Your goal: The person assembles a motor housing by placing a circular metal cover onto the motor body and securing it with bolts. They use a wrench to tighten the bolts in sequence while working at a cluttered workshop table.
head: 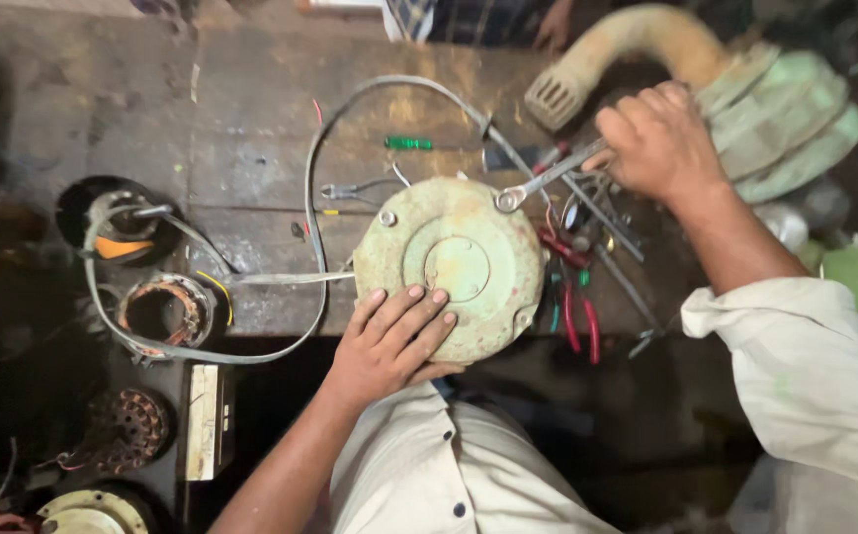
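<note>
A round pale-green motor housing (459, 259) with worn paint lies on the wooden bench. My left hand (389, 339) rests flat on its near edge, fingers spread. My right hand (658, 138) is closed around the handle of a silver ring wrench (546, 179). The wrench's ring end sits on a bolt at the housing's upper right rim. A second bolt head (386, 219) shows at the upper left rim. A grey cable (312, 198) runs from the housing and loops over the bench.
Red-handled pliers (575, 297) and loose steel tools lie right of the housing. A green screwdriver (408, 143) and small pliers (342, 191) lie behind it. Copper-wound stators (164, 309) sit at left. A green pump casing (780, 114) with a tan pipe stands far right. Another person's hand (554, 22) shows at top.
</note>
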